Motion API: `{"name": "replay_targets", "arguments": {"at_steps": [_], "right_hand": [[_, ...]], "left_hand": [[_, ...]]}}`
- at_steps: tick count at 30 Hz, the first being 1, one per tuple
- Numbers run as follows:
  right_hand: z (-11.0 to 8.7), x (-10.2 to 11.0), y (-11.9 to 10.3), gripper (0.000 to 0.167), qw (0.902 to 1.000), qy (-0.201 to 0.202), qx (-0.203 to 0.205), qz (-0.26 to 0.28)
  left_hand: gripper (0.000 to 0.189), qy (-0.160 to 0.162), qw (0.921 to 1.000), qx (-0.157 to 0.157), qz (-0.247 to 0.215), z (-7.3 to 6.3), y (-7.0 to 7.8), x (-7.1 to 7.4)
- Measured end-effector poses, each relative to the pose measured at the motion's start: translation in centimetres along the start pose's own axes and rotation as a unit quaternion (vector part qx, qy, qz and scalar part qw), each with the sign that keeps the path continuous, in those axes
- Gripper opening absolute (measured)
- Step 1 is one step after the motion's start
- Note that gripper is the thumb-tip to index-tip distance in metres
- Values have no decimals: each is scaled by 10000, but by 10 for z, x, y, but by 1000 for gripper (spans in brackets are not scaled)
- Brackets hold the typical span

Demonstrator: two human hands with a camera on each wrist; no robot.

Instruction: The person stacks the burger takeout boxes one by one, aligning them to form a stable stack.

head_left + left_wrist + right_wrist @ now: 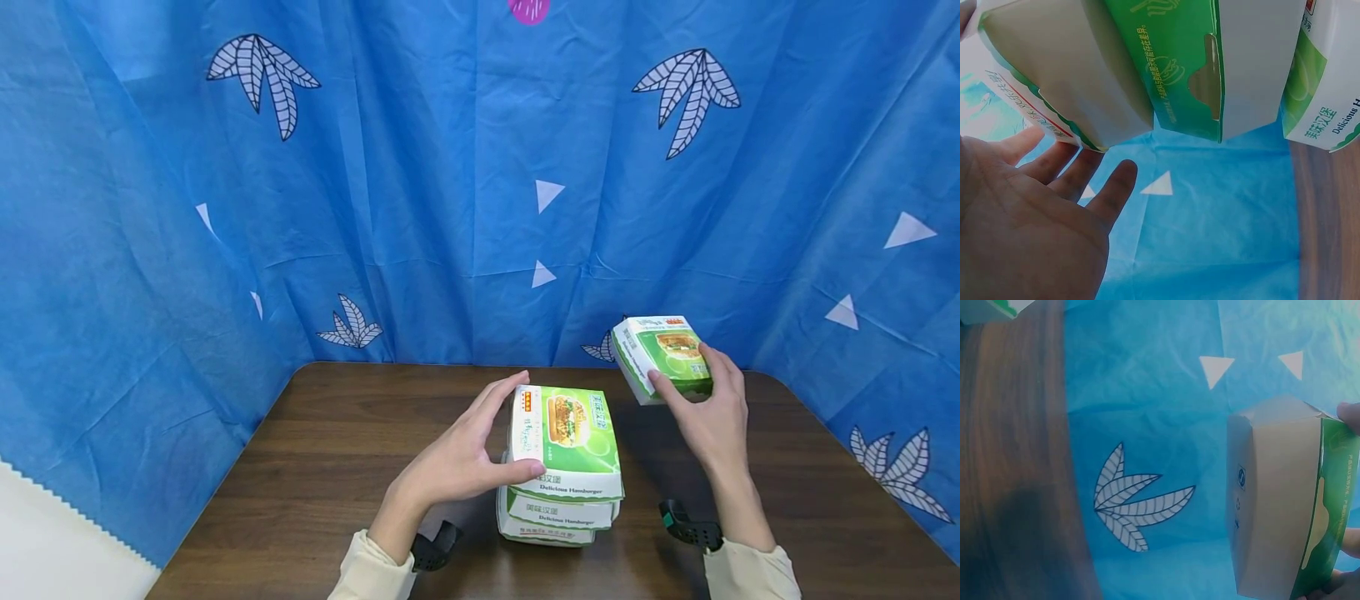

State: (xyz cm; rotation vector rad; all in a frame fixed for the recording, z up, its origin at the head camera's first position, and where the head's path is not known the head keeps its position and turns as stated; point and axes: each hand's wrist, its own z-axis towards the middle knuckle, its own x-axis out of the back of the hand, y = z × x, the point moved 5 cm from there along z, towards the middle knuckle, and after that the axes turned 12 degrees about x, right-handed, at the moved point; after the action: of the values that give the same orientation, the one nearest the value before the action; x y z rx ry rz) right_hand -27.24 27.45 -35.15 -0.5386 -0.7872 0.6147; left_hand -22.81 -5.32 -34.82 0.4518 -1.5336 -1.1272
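Three green-and-white hamburger boxes form a slightly uneven stack in front of me. My left hand is at the left side of the top box, its thumb along the near edge and its fingers stretched out toward the far left corner. In the left wrist view, the left palm faces box sides, fingertips right at one lower edge. Toward the back right, my right hand grips another hamburger box, which is tilted. The right wrist view shows that box's plain side, with fingertips at its green face.
A dark wooden table lies beneath everything. Blue curtain with leaf and triangle prints hangs behind and at both sides. A pale cloth edge shows at the lower left. Each wrist carries a black strap.
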Motion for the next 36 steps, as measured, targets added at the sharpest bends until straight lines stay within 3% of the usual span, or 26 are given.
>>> {"name": "replay_targets", "arguments": {"at_steps": [36], "right_hand": [[-5, 23, -57, 84, 9932, 281, 997, 527]], "left_hand": [[96, 4, 9999, 136, 16, 0, 0, 0]]}}
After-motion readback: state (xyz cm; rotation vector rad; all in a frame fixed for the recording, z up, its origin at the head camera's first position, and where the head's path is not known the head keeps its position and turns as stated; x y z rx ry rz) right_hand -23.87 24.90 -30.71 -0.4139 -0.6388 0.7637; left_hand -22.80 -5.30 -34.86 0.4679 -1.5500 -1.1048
